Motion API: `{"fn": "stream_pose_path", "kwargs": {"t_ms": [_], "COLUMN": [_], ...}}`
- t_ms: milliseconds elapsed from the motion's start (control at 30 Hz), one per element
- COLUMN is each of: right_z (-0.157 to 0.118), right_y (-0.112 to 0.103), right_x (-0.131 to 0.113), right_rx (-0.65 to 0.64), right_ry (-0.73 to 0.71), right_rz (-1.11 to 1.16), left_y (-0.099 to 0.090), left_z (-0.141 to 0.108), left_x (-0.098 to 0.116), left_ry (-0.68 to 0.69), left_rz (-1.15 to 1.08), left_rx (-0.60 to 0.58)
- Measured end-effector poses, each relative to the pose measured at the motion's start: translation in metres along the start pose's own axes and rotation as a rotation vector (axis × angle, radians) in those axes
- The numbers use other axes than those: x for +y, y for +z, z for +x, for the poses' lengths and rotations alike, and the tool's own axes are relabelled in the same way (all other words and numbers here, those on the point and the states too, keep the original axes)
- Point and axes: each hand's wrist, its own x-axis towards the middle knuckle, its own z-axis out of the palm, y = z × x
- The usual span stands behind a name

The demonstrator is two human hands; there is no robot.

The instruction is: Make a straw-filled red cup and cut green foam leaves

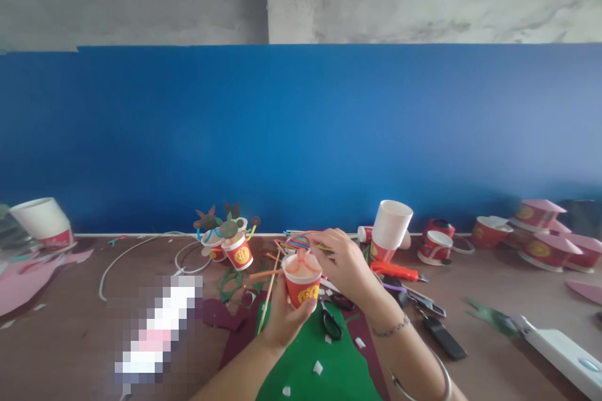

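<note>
Head view: paper cup (301, 291), roughly upright, center; left hand (285, 319) grasping its wall, right hand (345, 266) at its two o'clock, fingers bent (pinching or not, can't tell). Cup probably light, thin-walled, crushable; hold gently low on the side, off the bendy-looking orange strips (266, 275). Counts: 1 held cup, 1 orange cutter (397, 271) at three, 1 green sheet (338, 363) at six, decorated cups (241, 255) at ten, at least 2, overlap hides the rest

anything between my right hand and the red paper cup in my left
Nothing visible stands between them: the right hand is close beside the red paper cup, where orange strips arch at the rim. The scissors lie lower, on the green sheet.
</note>
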Motion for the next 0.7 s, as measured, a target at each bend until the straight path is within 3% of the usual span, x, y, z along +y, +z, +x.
{"fn": "stream_pose_path", "kwargs": {"t_ms": [67,133,233,300,367,533,700], "right_z": [0.000,-0.002,-0.008,-0.011,-0.011,-0.004,-0.002], "right_y": [-0.006,-0.013,-0.019,-0.017,-0.011,0.018,0.031], "right_x": [-0.001,0.000,0.007,0.013,0.018,0.028,0.034], "right_rx": [0.097,0.087,-0.189,-0.432,-0.569,-0.429,-0.254], "right_ry": [0.041,0.138,0.269,0.271,0.258,0.488,0.591], "right_rz": [0.012,0.028,-0.004,-0.050,-0.045,0.316,0.494], "left_y": [-0.002,-0.004,-0.007,-0.008,-0.008,-0.008,-0.009], "left_z": [0.001,0.002,0.003,0.004,0.003,0.003,0.004], "left_x": [-0.002,-0.005,-0.012,-0.015,-0.017,-0.019,-0.022], "left_ry": [-0.015,-0.035,-0.053,-0.057,-0.053,-0.002,-0.013], "left_rz": [-0.016,-0.049,-0.074,-0.066,-0.049,-0.054,-0.054], "left_rx": [0.042,0.086,0.145,0.176,0.186,0.176,0.195]}}
